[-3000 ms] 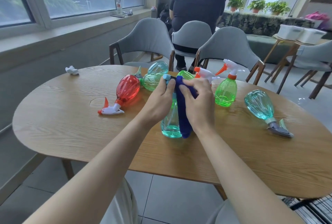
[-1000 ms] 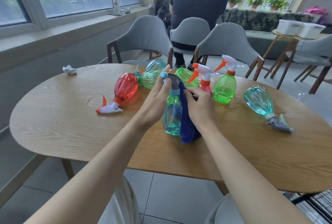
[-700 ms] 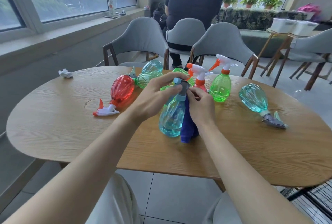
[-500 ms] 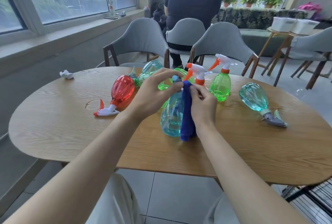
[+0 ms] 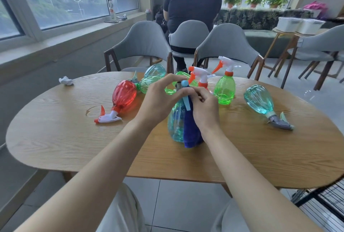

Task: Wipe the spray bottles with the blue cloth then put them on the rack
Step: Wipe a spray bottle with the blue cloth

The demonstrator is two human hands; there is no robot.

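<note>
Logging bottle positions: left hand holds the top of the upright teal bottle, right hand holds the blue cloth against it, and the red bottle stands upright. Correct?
Not quite: the head view shows the red bottle lying on its side on the table. The rest holds: the left hand holds the top of the upright teal bottle, the right hand holds the blue cloth against it.

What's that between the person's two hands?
Head view: a teal spray bottle, top gripped by the left hand, and the blue cloth the right hand holds against it.
</note>
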